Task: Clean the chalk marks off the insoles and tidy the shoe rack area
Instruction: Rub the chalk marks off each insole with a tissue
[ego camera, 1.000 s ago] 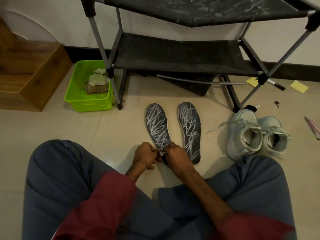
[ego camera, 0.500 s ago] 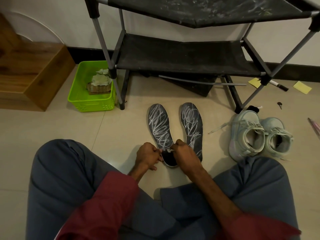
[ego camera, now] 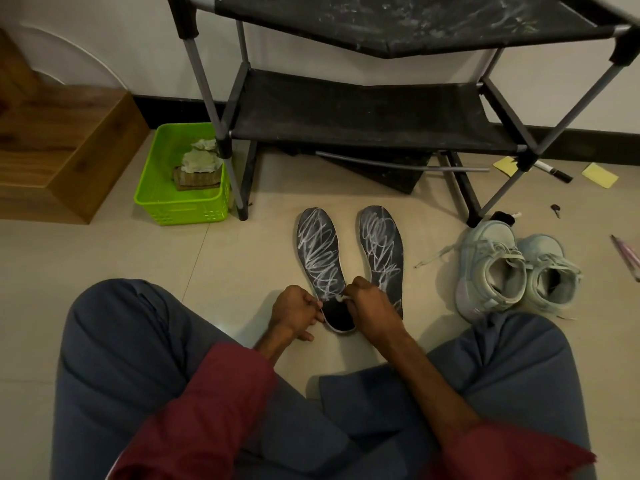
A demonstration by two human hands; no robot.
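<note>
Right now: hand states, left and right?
Left hand: closed, apparently pinching the heel edge of the left insole.
Right hand: closed on a small white wad, held against that insole.

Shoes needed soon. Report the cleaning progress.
Done: only the heel of the left insole looks chalk-free. In hand: the right hand presses a white wad there while the left hand holds its edge. Left: the other scribbles, the right insole, the sticky notes and marker.

My left hand (ego camera: 294, 315) holds the left insole (ego camera: 320, 258) by its heel edge on the floor (ego camera: 242, 254); my right hand (ego camera: 372, 310) pinches a white scrap (ego camera: 341, 298) against its scribbled face; the right insole (ego camera: 381, 251) lies just beside, equally scribbled.
</note>
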